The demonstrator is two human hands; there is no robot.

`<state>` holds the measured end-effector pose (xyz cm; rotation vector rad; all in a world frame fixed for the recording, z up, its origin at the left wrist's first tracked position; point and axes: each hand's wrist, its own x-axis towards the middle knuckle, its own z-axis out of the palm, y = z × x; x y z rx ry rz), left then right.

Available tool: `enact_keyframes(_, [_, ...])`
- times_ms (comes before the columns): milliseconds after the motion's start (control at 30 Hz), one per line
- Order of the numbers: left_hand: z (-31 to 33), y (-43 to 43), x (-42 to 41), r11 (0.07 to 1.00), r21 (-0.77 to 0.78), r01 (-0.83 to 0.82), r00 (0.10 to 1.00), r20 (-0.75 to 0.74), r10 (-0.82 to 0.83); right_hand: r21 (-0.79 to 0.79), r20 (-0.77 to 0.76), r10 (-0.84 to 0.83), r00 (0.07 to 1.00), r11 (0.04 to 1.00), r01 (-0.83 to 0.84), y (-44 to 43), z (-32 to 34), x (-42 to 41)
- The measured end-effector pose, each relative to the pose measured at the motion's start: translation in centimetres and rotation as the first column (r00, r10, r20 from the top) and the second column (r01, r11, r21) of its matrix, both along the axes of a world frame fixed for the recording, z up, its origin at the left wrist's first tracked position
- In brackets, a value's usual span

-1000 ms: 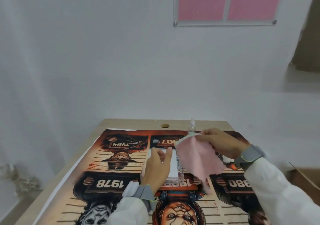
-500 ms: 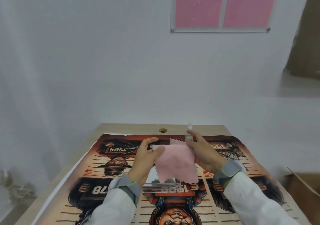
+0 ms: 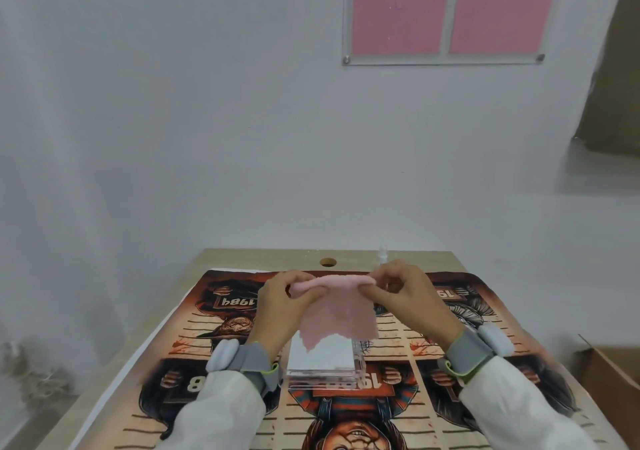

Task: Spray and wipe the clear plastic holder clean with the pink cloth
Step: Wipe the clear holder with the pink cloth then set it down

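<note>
Left hand (image 3: 277, 306) pinches the upper left corner of the pink cloth (image 3: 337, 311), fingers closed on its rolled top edge. Cloth hangs above the clear plastic holder (image 3: 325, 366) resting on the printed mat (image 3: 194, 339). Right hand (image 3: 408, 297) pinches the upper right corner.

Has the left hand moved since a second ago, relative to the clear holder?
Yes. The left hand has lifted off the clear holder and now pinches the pink cloth above it, with the right hand.
</note>
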<state>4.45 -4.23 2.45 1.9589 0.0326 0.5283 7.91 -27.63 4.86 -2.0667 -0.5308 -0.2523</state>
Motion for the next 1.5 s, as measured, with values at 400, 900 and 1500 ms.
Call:
enact_keyframes(400, [-2.7,2.0,2.4,0.981,0.14,-0.135,0.92,-0.349,0.177,0.699,-0.632,0.274,0.725,0.605,0.381,3.0,-5.9,1.6])
enact_keyframes(900, [-7.6,0.2,0.7,0.965,-0.037,-0.259,0.839,-0.504,0.206,0.737,-0.674,0.23,0.702,0.285,0.614,4.6,-11.0,0.0])
enact_keyframes(1500, [-7.2,-3.1,0.1,0.872,-0.344,-0.348,0.92,-0.304,0.247,0.05,-0.295,-0.19,0.936,0.976,0.214,7.9,-6.3,0.3])
